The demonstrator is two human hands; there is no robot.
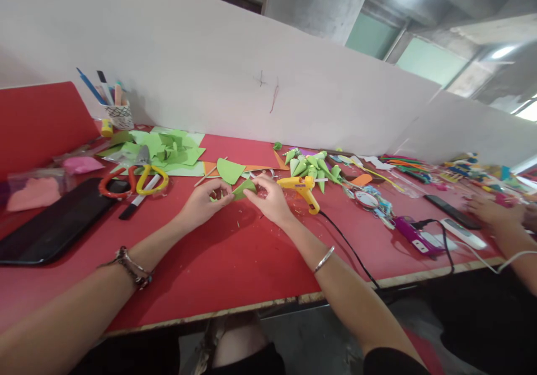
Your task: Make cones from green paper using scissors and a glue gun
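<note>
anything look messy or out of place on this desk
Nothing looks clearly damaged. Slightly odd: the scissors with red and yellow handles lie over a white marker with a black end, and tiny pale scraps litter the red tabletop below the small green sheet between left hand and right hand. Untidy, nothing more.

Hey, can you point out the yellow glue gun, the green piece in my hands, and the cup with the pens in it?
Yellow glue gun (302,184): head view, on its body.
Green piece (243,189): head view, on its exposed face.
Cup (119,117): head view, on its patterned wall.
</note>
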